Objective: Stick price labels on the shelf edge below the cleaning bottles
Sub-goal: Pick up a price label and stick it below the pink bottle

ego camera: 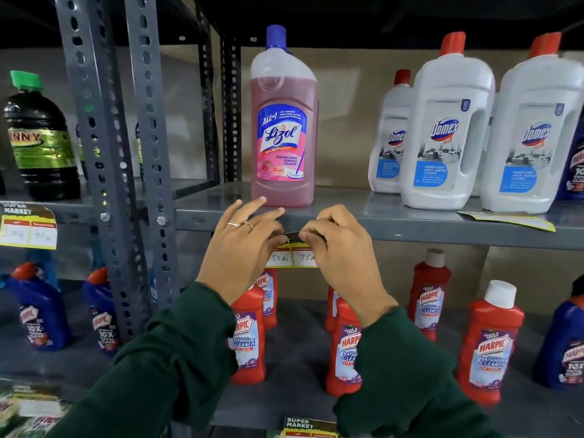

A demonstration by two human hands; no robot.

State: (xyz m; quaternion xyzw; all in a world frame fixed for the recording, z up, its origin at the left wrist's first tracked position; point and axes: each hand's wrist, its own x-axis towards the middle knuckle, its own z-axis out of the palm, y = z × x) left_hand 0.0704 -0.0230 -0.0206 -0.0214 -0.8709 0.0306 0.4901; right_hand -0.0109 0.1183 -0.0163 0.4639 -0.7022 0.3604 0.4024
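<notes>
A pink Lizol bottle [283, 121] with a blue cap stands on the grey metal shelf [410, 227]. Right below it, against the shelf's front edge, hangs a yellow and white price label [292, 256] with handwritten prices. My left hand [243, 248] pinches the label's top left part. The top right part is pinched by my right hand [341, 251]. Both hands cover most of the label's upper half. White Domex bottles [447, 131] stand to the right on the same shelf.
A loose label strip [505, 220] lies on the shelf under the Domex bottles. Another price label [28, 230] hangs on the left rack below a dark green bottle [41, 140]. Red Harpic bottles [486, 346] fill the lower shelf. Perforated grey uprights [148, 153] divide the racks.
</notes>
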